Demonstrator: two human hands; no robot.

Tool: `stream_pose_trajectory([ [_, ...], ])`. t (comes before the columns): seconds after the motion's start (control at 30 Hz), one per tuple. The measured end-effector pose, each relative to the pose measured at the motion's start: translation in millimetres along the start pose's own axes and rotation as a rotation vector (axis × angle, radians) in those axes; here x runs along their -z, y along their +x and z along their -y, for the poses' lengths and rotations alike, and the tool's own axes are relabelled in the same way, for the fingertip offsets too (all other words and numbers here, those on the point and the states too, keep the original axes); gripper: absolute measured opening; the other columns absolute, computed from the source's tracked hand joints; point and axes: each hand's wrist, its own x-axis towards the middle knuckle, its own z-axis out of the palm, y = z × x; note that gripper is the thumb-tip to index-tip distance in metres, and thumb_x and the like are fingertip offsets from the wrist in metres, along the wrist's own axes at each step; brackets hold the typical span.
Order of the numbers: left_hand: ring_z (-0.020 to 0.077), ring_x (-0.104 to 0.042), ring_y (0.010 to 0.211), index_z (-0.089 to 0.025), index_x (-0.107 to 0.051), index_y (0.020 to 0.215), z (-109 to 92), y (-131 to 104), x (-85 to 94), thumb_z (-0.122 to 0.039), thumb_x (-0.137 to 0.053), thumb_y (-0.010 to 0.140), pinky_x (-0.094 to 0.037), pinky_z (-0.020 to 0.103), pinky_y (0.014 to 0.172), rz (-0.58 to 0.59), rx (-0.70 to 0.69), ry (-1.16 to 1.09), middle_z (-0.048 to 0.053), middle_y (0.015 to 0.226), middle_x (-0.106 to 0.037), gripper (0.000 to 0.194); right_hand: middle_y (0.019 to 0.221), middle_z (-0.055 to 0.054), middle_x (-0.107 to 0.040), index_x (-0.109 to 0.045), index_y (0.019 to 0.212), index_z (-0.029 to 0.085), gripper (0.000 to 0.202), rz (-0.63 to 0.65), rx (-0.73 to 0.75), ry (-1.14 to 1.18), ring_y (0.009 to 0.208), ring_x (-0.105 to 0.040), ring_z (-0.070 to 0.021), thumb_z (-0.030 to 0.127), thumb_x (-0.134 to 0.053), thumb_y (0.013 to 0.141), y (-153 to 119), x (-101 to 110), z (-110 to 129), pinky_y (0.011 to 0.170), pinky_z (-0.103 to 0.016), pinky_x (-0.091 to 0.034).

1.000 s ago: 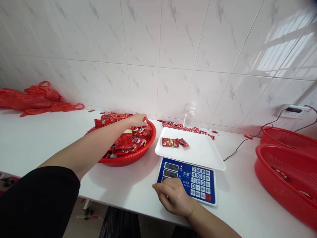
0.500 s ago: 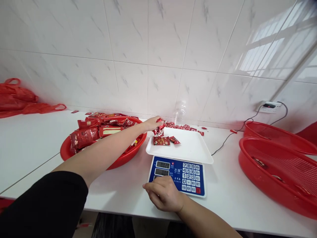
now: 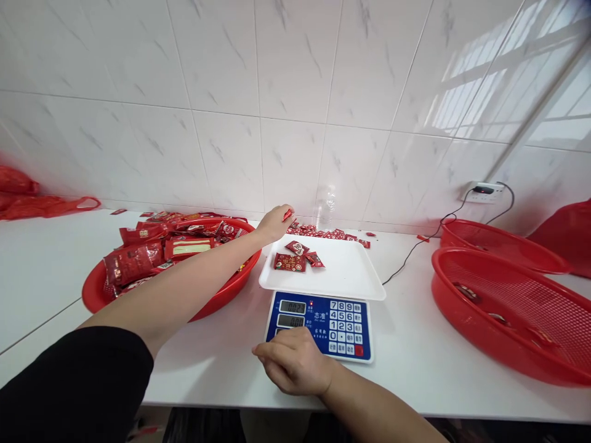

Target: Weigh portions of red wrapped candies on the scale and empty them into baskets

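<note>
1. One marbled tile wall (image 3: 295, 92) fills the upper half of what I see through the head camera.
2. Below it runs the white table (image 3: 198, 369), carrying everything else I list.
3. On my right sits a big red basket (image 3: 521, 289) with a few wrapped pieces inside; another red basket (image 3: 545, 266) is just behind it.
4. On my left, a round red basket (image 3: 231, 292) is heaped with red packets (image 3: 136, 259), and the left forearm crosses over it.
5. Between the baskets I have the blue scale (image 3: 318, 314), its white tray (image 3: 346, 271) on the far side.
6. My two hands are well apart. The left hand (image 3: 276, 223), by the tray's far left corner, has its fingers closed around a small red packet (image 3: 288, 215). The right hand (image 3: 295, 363) is loosely curled at the scale's near left edge, partly covering its displays (I can't tell from here whether it holds anything).
7. Three packets lie close together on the tray's left part: one wider packet (image 3: 290, 263) and two smaller ones (image 3: 297, 247) (image 3: 315, 259).
8. Tiny red packets (image 3: 323, 233) are strewn along the wall behind the tray.
</note>
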Motion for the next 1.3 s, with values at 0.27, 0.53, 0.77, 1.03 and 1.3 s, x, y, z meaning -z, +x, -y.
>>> stream_pose_trajectory([
  [0.27,0.0198,-0.058,0.096,-0.023,-0.059,0.111,-33.6,-34.9,-3.8,-0.039,-0.047,0.088,-0.042,0.03,0.086,0.338,-0.241,-0.023,0.002,0.104,-0.064,0.03,0.066,0.001,-0.065,-0.055,0.104,0.017,0.024,0.005,0.011,0.002,0.054,-0.06,-0.0103,0.014,-0.043,0.083,-1.8,-0.7,-2.0,0.052,-0.022,-0.045],
  [0.53,0.0305,-0.027,0.137,-0.033,-0.055,0.128,-27.2,-61.3,-7.3,-0.066,-0.05,0.08,-0.023,0.043,0.11,0.624,-0.434,0.147,0.006,0.148,-0.036,0.059,0.065,0.001,-0.065,-0.055,0.103,0.017,0.024,-0.002,0.005,-0.01,0.054,-0.06,-0.01,0.014,-0.043,0.083,-1.5,-1.1,-3.3,0.052,-0.021,-0.045],
  [0.77,0.0278,-0.023,0.14,-0.031,-0.034,0.143,0.5,-61.2,-12.2,-0.054,-0.054,0.082,-0.021,0.04,0.112,0.615,-0.305,0.175,0.005,0.154,-0.026,0.068,0.066,0.001,-0.067,-0.055,0.103,0.017,0.022,0.055,-0.01,-0.03,0.056,-0.062,-0.0099,0.015,-0.044,0.085,-2.0,-2.1,-3.7,0.054,-0.022,-0.047],
  [1.03,0.0211,-0.05,0.121,-0.025,-0.053,0.126,-3.1,-60.1,-9.9,-0.034,-0.03,0.095,-0.038,0.03,0.099,0.528,-0.266,0.051,0.003,0.135,-0.053,0.04,0.065,0.001,-0.067,-0.055,0.102,0.018,0.023,0.026,-0.007,-0.038,0.055,-0.061,-0.0096,0.016,-0.041,0.085,-0.2,-2.4,-3.4,0.052,-0.022,-0.045],
  [1.3,0.0248,-0.025,0.14,-0.026,-0.047,0.133,-16.3,-84.9,-4.3,-0.058,-0.035,0.09,-0.019,0.041,0.113,0.52,-0.311,0.104,0.007,0.146,-0.041,0.054,0.066,0.001,-0.067,-0.055,0.103,0.018,0.024,0.011,0.002,-0.035,0.054,-0.061,-0.01,0.016,-0.043,0.083,-2.8,-6.7,-5.6,0.051,-0.022,-0.044],
])
